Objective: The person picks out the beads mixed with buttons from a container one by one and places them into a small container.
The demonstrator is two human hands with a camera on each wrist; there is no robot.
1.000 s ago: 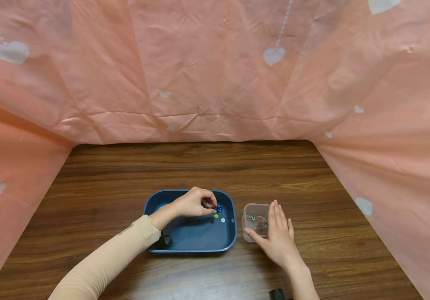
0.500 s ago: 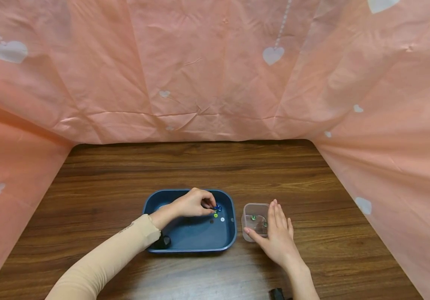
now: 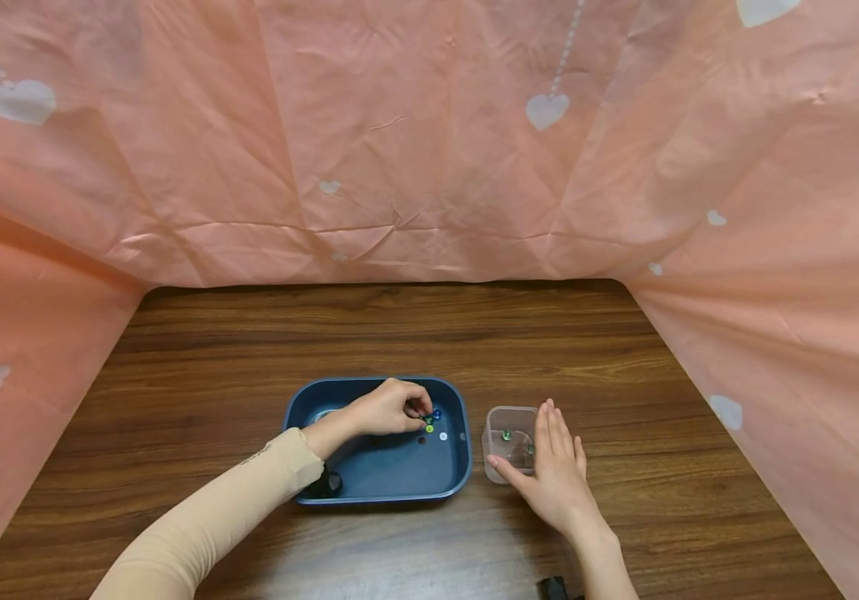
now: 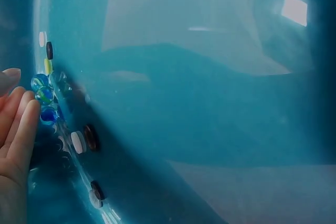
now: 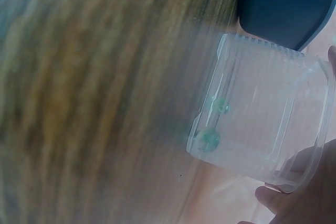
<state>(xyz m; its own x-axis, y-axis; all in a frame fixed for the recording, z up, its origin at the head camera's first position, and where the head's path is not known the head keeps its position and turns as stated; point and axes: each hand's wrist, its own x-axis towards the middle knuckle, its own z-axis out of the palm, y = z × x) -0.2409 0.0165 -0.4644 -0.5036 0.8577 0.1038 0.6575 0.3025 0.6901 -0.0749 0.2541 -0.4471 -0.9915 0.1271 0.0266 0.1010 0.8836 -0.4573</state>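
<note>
Blue-green glass marbles (image 4: 44,96), nudged, could roll from oblong blue plastic tray's (image 3: 399,482) far-right corner; left grip (image 3: 392,408) narrow, hold unclear; right grip (image 3: 558,482) wide.

clear box (image 5: 252,119) holds 2 green marbles (image 3: 506,435); bluish marbles (image 4: 49,115) cluster in blue tray (image 3: 399,483).

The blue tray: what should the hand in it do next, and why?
Probably the left hand should pinch one marble from the cluster in the blue tray: its fingertips are right beside them, while the clear box alongside already holds two green marbles, with the right hand at its side.
</note>
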